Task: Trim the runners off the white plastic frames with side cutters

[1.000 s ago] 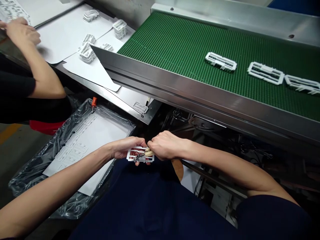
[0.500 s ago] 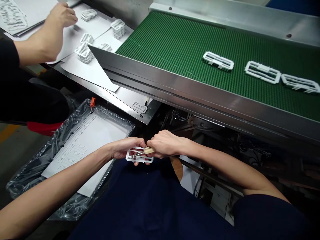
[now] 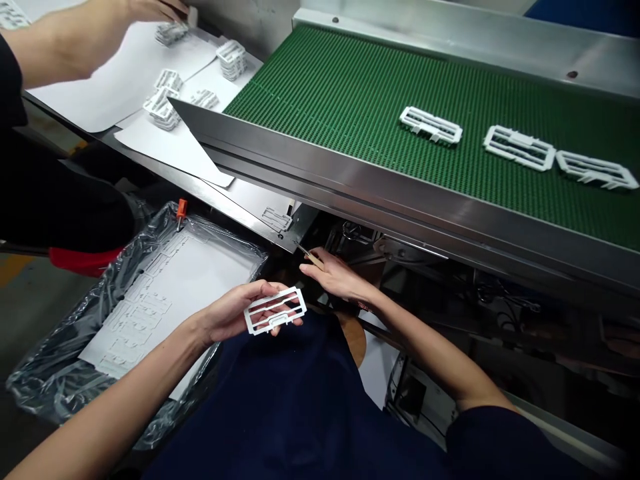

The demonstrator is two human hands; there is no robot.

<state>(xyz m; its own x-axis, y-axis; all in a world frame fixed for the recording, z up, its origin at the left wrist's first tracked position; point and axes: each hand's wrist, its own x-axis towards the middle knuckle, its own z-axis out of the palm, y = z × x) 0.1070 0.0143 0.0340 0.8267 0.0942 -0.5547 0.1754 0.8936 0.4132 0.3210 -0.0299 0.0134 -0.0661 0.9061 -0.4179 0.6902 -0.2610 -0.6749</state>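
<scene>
The step in hand seems to be holding one white frame (image 3: 278, 320) apart from the tool (image 3: 316, 261); bringing the two together would call for a steady frame. It lies in the left hand (image 3: 239, 308), clamped by that grip, fingers showing through its openings. The right hand (image 3: 336, 275) closes on the tool's handles near the tabletop (image 3: 303, 225) corner; its small tips are hard to read.

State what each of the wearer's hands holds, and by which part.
Left hand: a white, slotted, rectangular plastic-looking frame, held from behind, across its slots. Right hand: a slim, metal-tipped tool, held by its cream-coloured handle.
</scene>
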